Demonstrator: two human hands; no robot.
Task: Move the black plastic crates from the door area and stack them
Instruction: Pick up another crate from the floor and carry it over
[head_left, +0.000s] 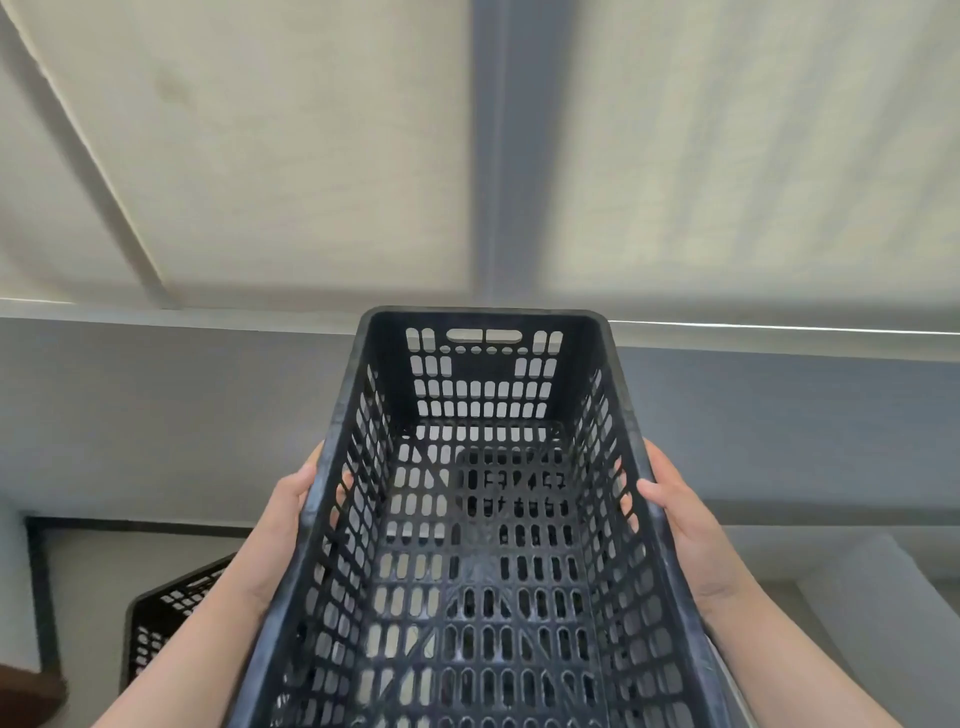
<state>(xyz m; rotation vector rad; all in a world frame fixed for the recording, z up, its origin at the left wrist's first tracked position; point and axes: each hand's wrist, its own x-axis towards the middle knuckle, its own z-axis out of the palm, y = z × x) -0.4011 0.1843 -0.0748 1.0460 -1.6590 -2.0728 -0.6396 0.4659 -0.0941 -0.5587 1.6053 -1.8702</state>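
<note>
A long black plastic crate (480, 545) with slotted walls and floor fills the lower middle of the head view, held up in front of me and empty. My left hand (283, 525) grips its left rim, thumb on top. My right hand (675, 514) grips the right rim the same way. A second black crate (163, 623) stands lower left, partly hidden behind my left forearm. Through the held crate's floor I make out dark lattice below it; I cannot tell what it is.
A grey wall (156, 415) runs across behind the crate, topped by a pale ledge. Above it are cream panels split by a grey upright beam (519, 156). A dark frame edge (39, 587) stands at the left.
</note>
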